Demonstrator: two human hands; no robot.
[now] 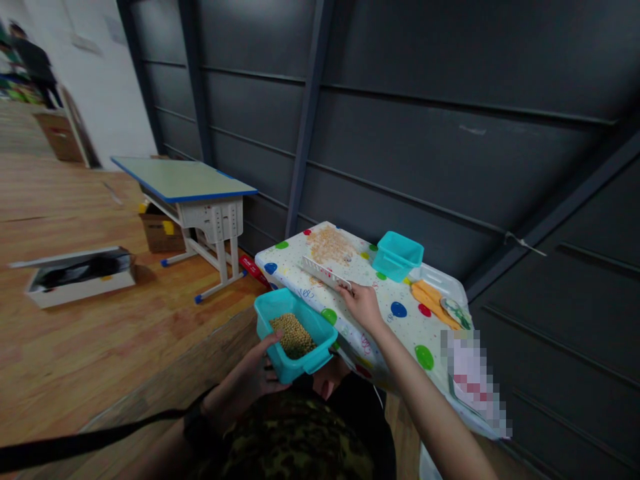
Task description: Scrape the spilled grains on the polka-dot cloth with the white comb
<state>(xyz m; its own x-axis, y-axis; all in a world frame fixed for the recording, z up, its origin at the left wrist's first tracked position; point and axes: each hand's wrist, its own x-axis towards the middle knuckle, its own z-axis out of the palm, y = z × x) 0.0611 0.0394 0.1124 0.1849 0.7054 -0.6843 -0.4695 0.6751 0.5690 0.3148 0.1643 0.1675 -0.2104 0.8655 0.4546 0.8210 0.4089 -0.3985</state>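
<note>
My left hand [260, 373] grips the near side of a teal plastic box [294, 333] half full of yellowish beans, held off the table's left edge. My right hand [361, 301] rests on the balloon-patterned table cover [400, 313], fingers closed on the end of a white flat ruler-like strip [326, 273]. The strip lies just in front of a loose pile of beans [330, 245] spread on the table's far corner.
A second, empty teal box [397, 255] stands at the table's back edge beside a white tray [440, 280] and an orange cloth [431, 299]. A blue-edged desk [183, 180] stands to the left, with an open white box [80, 275] on the wooden floor. A dark wall runs behind.
</note>
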